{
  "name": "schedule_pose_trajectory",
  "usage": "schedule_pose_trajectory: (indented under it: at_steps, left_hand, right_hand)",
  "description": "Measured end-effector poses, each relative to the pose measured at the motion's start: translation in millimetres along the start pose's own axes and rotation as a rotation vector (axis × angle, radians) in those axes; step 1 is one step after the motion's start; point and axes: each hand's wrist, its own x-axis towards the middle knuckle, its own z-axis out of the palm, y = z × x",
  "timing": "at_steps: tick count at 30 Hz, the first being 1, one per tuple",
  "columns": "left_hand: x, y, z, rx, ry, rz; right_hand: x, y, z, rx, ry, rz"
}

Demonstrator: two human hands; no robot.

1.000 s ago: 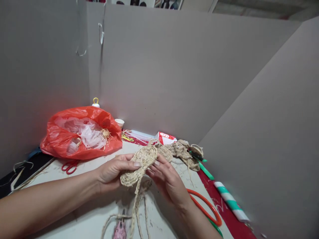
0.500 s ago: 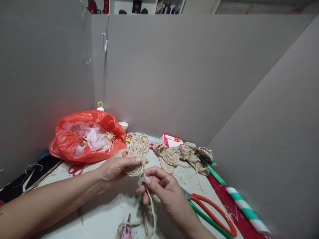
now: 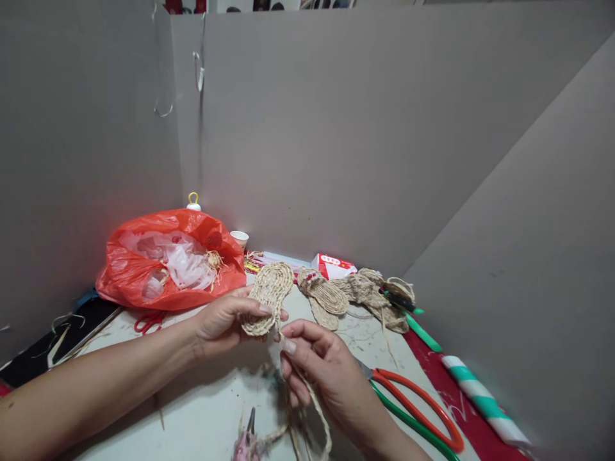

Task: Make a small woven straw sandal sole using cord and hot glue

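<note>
Both hands up over the tabletop (image 3: 211, 413), head view, the only one. Left hand (image 3: 225, 326) grips the coiled straw piece (image 3: 273, 287), thumb flat on top, other fingers mostly hidden behind. Right hand (image 3: 319, 368) sits just beside it, thumb and forefinger drawn narrow on the straw cord (image 3: 323, 419) where it leaves the piece's lower edge; exact fingertip contact hard to tell. Piece is tilted, clear of the surface, roughly mid-frame between the red bag (image 3: 118, 278) and a group of similar straw pieces (image 3: 331, 301). Progress, judging by looks: main oval is formed, rows packed close side by side; cord beyond the edge hangs loose, not yet worked in or trimmed. Total cord length can't be told, it runs out of frame at the bottom. Pink-handled tool (image 3: 245, 447) lies below the hands, partly cut off, unheld. Orange-and-green-handled shears (image 3: 423, 400) lie near the right forearm, unheld; red scissors (image 3: 148, 322) beside the bag, also unheld.
</note>
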Motion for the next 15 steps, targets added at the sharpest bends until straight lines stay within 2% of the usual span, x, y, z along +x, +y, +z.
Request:
schedule_pose_trajectory:
  at_steps: [3, 8, 10, 12, 15]
  left_hand:
    - [0.7, 0.5, -4.6, -0.019, -0.047, -0.056]
    - [2.9, -1.1, -13.2, -0.123, -0.197, -0.169]
    - [3.0, -2.5, -13.8, -0.114, -0.216, -0.184]
    - [2.7, -2.1, -11.8, -0.06, -0.179, -0.154]
    - [2.3, 5.6, -6.3, 0.011, -0.021, -0.013]
  right_hand:
    - [-0.8, 0.1, -1.1, 0.005, -0.006, 0.014]
    - [0.9, 2.8, -4.6, 0.003, -0.068, 0.035]
    - [1.4, 2.0, -6.2, 0.017, -0.084, 0.037]
    - [1.0, -0.1, -7.7, 0.058, -0.118, 0.037]
    - [-2.4, -3.3, -8.0, 0.116, -0.198, 0.06]
